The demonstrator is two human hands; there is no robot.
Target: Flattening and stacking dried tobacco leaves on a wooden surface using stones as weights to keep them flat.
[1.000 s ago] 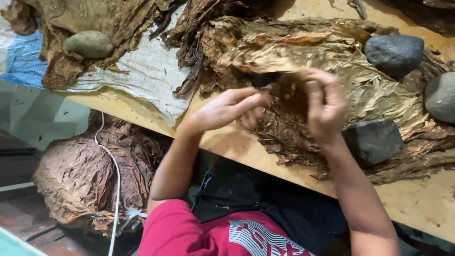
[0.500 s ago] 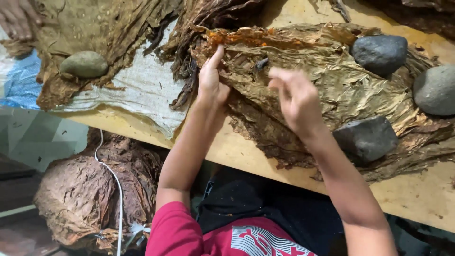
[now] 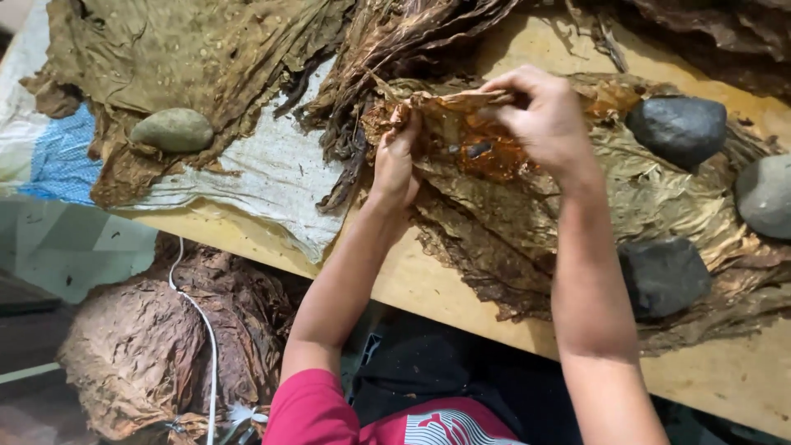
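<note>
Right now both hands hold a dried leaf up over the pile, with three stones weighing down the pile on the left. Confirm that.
Wrong side. The head view shows the left hand and right hand holding the dried leaf, but the three stones weigh down the pile on the right.

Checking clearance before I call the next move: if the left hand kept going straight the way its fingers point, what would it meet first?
The left hand points up the table, its grip on the thin amber-brown dried leaf. Straight on, it would likely meet the dark twisted bundle of dried leaves first, though depth is unclear from above.
</note>
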